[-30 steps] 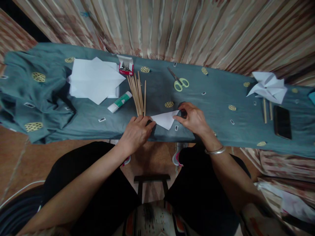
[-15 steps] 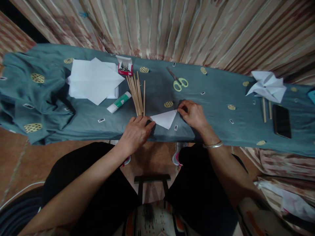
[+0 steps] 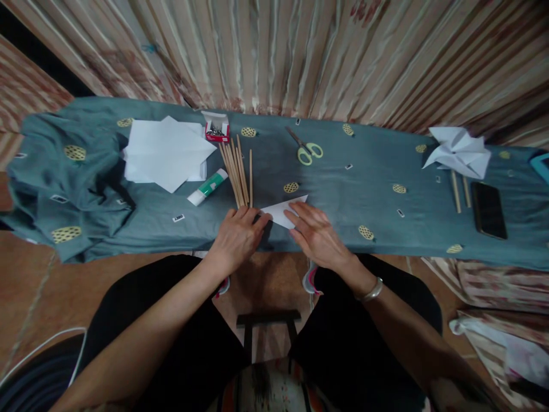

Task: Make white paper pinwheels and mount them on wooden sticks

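A white sheet of paper [image 3: 277, 214], folded into a triangle, lies flat near the front edge of the table. At its left corner my left hand [image 3: 238, 237] is closed with thumb and fingers on the paper. My right hand [image 3: 316, 236] rests over the right part of it, fingers stretched out and flat, hiding some of the triangle. Just beyond my left hand lie several thin wooden sticks [image 3: 237, 171], whose near ends reach its fingers.
A glue stick [image 3: 208, 187], white paper sheets [image 3: 165, 151] and a red box of metal pins [image 3: 217, 129] lie left. Scissors [image 3: 305, 150] lie behind the paper. At right are a paper pinwheel [image 3: 461, 151], two sticks [image 3: 456, 191] and a phone [image 3: 489, 210]. A patterned cloth [image 3: 343, 189] covers the table.
My right hand has let go of the paper's far right corner and moved left and nearer, now lying flat on the triangle. My left hand stays at the left corner.
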A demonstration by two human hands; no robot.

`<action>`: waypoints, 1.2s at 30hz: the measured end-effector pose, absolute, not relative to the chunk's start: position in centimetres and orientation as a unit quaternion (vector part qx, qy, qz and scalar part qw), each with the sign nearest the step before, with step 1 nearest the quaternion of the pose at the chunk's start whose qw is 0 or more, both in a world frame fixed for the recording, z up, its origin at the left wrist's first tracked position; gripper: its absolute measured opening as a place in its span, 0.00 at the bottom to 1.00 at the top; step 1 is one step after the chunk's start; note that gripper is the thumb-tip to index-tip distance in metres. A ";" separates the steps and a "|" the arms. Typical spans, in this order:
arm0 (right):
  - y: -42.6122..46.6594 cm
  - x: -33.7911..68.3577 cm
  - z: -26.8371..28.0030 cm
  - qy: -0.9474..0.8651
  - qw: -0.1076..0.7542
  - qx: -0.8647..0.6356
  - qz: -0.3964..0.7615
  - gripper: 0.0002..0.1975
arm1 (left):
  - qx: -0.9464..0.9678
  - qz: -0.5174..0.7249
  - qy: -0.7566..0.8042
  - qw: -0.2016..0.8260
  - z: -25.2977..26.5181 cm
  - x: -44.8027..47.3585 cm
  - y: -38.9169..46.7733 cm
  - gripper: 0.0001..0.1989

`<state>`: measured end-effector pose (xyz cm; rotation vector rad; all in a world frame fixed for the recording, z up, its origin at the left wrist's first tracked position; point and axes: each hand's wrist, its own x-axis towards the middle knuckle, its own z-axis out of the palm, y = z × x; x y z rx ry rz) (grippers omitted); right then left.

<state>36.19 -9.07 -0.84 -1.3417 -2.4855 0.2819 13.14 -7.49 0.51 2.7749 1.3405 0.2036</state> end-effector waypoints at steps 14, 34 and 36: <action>-7.8 38.5 -2.2 -0.813 0.170 -0.548 0.100 0.27 | 0.910 0.103 0.398 0.048 -0.2 14.7 -6.7 0.13; -7.5 35.5 -1.2 -0.787 0.274 -0.545 0.095 0.29 | 0.784 0.283 0.483 0.267 1.4 16.3 -3.8 0.23; -7.6 35.5 -1.2 -0.775 0.302 -0.546 0.097 0.23 | 0.744 0.331 0.478 0.331 1.1 16.7 -3.7 0.24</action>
